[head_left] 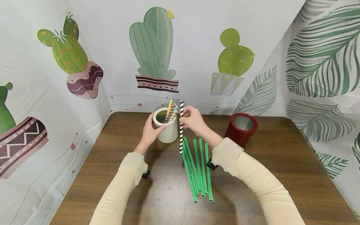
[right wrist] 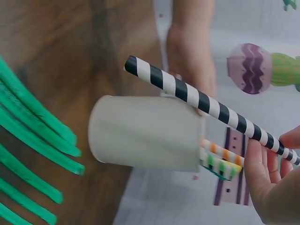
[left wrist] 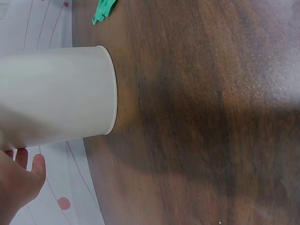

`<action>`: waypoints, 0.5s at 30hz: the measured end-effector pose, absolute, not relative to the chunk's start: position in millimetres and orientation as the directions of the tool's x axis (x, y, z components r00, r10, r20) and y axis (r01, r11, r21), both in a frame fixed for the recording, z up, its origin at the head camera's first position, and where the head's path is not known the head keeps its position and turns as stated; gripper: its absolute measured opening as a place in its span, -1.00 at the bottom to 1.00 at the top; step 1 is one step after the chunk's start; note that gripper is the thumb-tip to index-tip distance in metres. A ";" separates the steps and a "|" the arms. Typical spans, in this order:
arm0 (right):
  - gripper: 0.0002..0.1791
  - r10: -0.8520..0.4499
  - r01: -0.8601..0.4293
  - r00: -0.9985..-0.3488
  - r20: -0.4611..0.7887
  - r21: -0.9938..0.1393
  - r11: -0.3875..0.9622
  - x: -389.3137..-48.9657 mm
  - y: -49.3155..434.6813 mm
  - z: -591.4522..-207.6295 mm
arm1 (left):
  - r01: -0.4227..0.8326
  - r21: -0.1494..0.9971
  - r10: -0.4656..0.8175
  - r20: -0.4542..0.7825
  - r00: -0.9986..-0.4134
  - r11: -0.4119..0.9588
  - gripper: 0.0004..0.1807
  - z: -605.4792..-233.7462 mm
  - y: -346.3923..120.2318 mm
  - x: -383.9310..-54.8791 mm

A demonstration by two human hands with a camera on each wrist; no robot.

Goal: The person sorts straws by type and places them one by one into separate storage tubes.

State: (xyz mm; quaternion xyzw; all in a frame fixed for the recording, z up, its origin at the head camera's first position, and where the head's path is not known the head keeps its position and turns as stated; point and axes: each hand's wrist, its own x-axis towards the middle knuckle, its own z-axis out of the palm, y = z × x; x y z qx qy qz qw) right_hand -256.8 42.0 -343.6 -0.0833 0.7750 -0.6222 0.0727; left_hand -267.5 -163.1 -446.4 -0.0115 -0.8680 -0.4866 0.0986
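Observation:
A white can (head_left: 167, 133) stands on the table with several patterned paper straws (head_left: 172, 114) in it, one of them yellow. My left hand (head_left: 150, 132) grips the can near its rim, thumb in front and fingers at the left side. Just right of the can, my right hand (head_left: 194, 120) pinches a black-and-white striped paper straw (head_left: 181, 137) by its upper part. That straw hangs upright in the head view. The right wrist view shows the striped straw (right wrist: 187, 93) crossing in front of the can (right wrist: 145, 133), outside its mouth.
Several green-wrapped straws (head_left: 197, 168) lie side by side on the brown wooden table (head_left: 166, 193), below the right forearm. A dark red can (head_left: 242, 128) stands to the right, partly behind the right arm. Behind the table hangs a cactus-print cloth (head_left: 194, 47).

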 end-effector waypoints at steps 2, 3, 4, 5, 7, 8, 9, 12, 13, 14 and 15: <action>-0.84 -0.216 -0.055 -0.976 0.015 -0.982 0.180 -259.3 42.9 -335.9 | 0.115 0.841 -0.076 0.182 -0.980 0.528 -0.08 -446.5 -162.9 -267.6; -0.84 -0.213 -0.064 -0.977 0.026 -0.983 0.171 -260.6 43.4 -332.6 | 0.114 0.842 -0.076 0.181 -0.981 0.528 -0.08 -446.4 -162.9 -267.5; -0.84 -0.210 -0.071 -0.977 0.036 -0.984 0.166 -261.8 43.9 -329.6 | 0.111 0.842 -0.078 0.178 -0.981 0.528 -0.07 -446.3 -162.8 -267.5; -0.85 -0.208 -0.082 -0.977 0.047 -0.983 0.165 -263.1 44.3 -326.9 | 0.108 0.843 -0.080 0.176 -0.981 0.527 -0.07 -446.3 -162.7 -267.6; -0.85 -0.203 -0.105 -0.977 0.070 -0.980 0.167 -265.2 45.0 -321.9 | 0.106 0.844 -0.082 0.175 -0.981 0.526 -0.07 -446.0 -162.4 -267.5; -0.85 -0.202 -0.115 -0.976 0.080 -0.979 0.168 -266.2 45.2 -319.5 | 0.106 0.845 -0.082 0.174 -0.981 0.524 -0.07 -445.9 -162.4 -267.4; -0.85 -0.200 -0.127 -0.975 0.092 -0.977 0.171 -266.8 45.3 -317.2 | 0.106 0.845 -0.084 0.174 -0.981 0.523 -0.07 -445.9 -162.5 -267.4; -0.85 -0.192 -0.155 -0.974 0.122 -0.974 0.166 -267.9 45.3 -310.9 | 0.109 0.845 -0.086 0.179 -0.980 0.523 -0.07 -446.4 -162.9 -267.6; -0.84 -0.189 -0.160 -0.973 0.129 -0.974 0.160 -268.2 45.3 -309.2 | 0.109 0.845 -0.087 0.181 -0.980 0.524 -0.07 -446.6 -163.0 -267.6; -0.84 -0.187 -0.167 -0.973 0.137 -0.974 0.153 -268.4 45.1 -307.7 | 0.111 0.845 -0.088 0.183 -0.979 0.523 -0.08 -446.9 -163.0 -267.8; -0.83 -0.184 -0.172 -0.972 0.144 -0.975 0.145 -268.7 44.8 -306.3 | 0.112 0.845 -0.088 0.184 -0.979 0.522 -0.08 -447.2 -163.2 -267.9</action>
